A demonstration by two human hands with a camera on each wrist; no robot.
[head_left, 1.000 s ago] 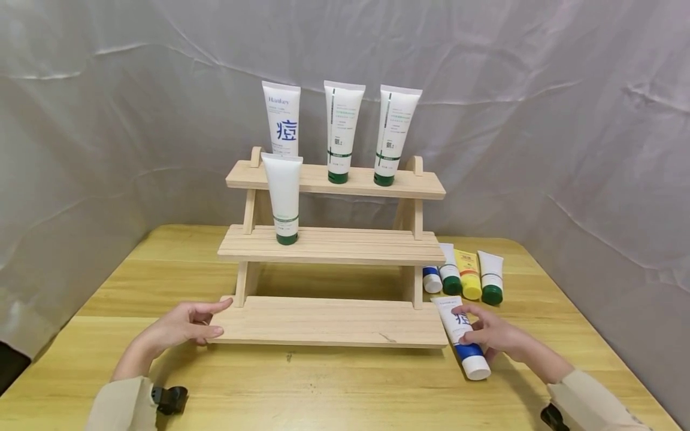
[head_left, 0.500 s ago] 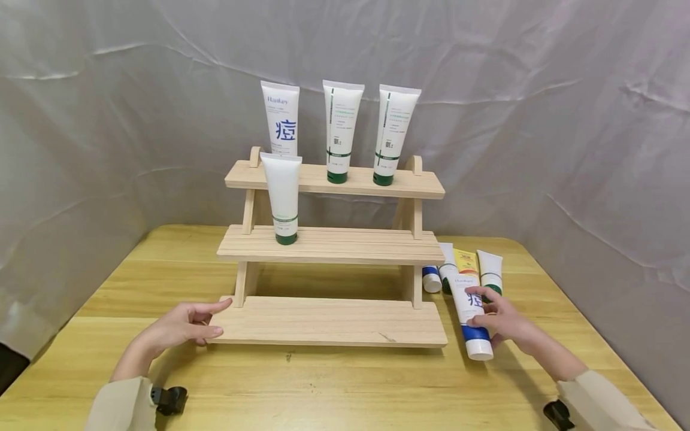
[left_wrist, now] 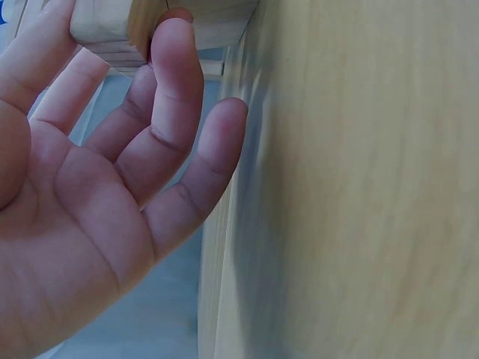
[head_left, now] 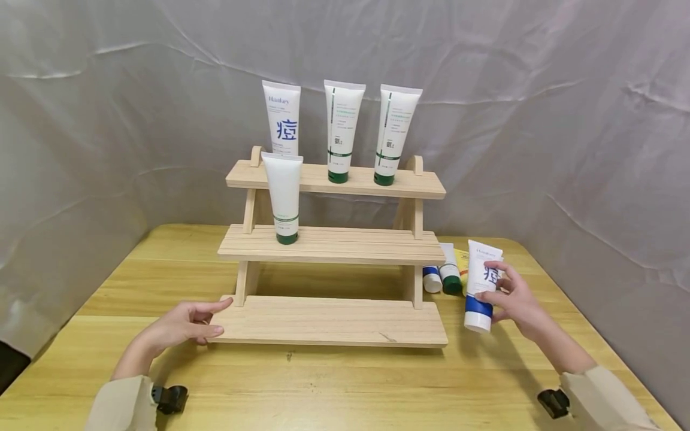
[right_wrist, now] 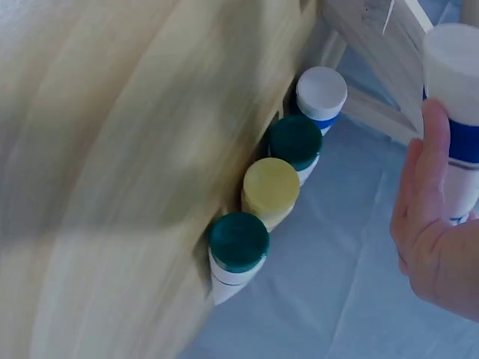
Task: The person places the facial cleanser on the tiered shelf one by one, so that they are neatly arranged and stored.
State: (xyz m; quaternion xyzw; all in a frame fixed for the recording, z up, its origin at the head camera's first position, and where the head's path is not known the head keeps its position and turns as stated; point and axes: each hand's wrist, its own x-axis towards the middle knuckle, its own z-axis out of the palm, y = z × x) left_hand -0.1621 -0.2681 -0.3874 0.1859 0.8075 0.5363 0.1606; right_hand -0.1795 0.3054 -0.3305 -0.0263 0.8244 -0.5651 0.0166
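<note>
My right hand (head_left: pixel 518 302) holds a white squeeze tube (head_left: pixel 477 278) with a blue band and white cap, raised off the table and nearly upright, cap down. In the right wrist view the fingers (right_wrist: pixel 430 161) lie along the tube (right_wrist: pixel 456 67). At the left, my left hand (head_left: pixel 180 323) grips the end of the bottom board of a three-tier wooden display stand (head_left: pixel 334 323). The left wrist view has its fingertips (left_wrist: pixel 176 60) curled against the board's end (left_wrist: pixel 108 22). Hand and held tube partly cover the tubes lying behind them.
Three white tubes stand on the top tier, a blue-lettered one (head_left: pixel 284 120) and two green-capped ones (head_left: pixel 342 131). Another green-capped tube (head_left: pixel 284 197) stands on the middle tier. Right of the stand lie several tubes, including a yellow one (right_wrist: pixel 271 187). Grey cloth (head_left: pixel 593 149) surrounds the table.
My right hand has lifted the blue-banded tube from beside the bottom board, moved it back and to the right, and tilted it more upright. The left hand and the stand stay put.
</note>
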